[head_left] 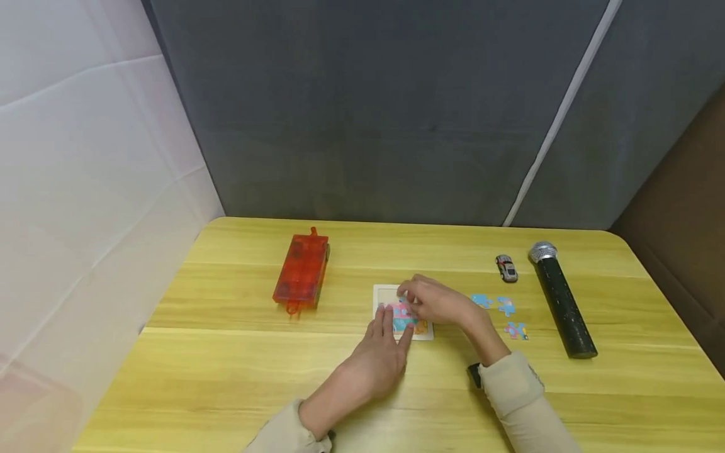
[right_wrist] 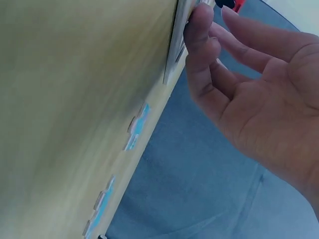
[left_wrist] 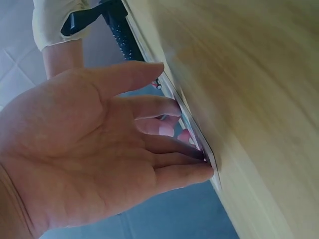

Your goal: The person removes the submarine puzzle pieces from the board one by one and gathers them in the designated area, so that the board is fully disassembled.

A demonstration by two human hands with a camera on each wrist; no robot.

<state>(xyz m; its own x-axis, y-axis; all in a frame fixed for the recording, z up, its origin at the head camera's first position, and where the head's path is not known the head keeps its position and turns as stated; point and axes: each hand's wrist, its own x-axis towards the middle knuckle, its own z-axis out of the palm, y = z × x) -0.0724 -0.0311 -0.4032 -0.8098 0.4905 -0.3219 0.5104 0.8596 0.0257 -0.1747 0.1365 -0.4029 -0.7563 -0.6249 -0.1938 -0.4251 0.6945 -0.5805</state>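
A white-framed jigsaw board point(head_left: 421, 336) lies on the table, partly filled with pink, blue and orange puzzle pieces point(head_left: 403, 318). My left hand point(head_left: 381, 362) rests its straight, spread fingers on the board's left and lower parts. In the left wrist view, the fingertips point(left_wrist: 202, 172) meet the thin board side-on. Over the upper right of the board, my right hand point(head_left: 436, 302) has bent fingers and pinches a puzzle piece point(head_left: 402, 300) with blue on it, mostly covered by the hand. The right wrist view has these curled fingers point(right_wrist: 199, 25) right at the board's edge.
Loose puzzle pieces lie to the right: one blue point(head_left: 481, 301), one blue and pink point(head_left: 506, 306), one pink and blue point(head_left: 516, 330). Beyond them are a toy car point(head_left: 506, 268) and a black microphone point(head_left: 563, 302). A red plastic box with wheels point(head_left: 302, 270) stands left of the board.
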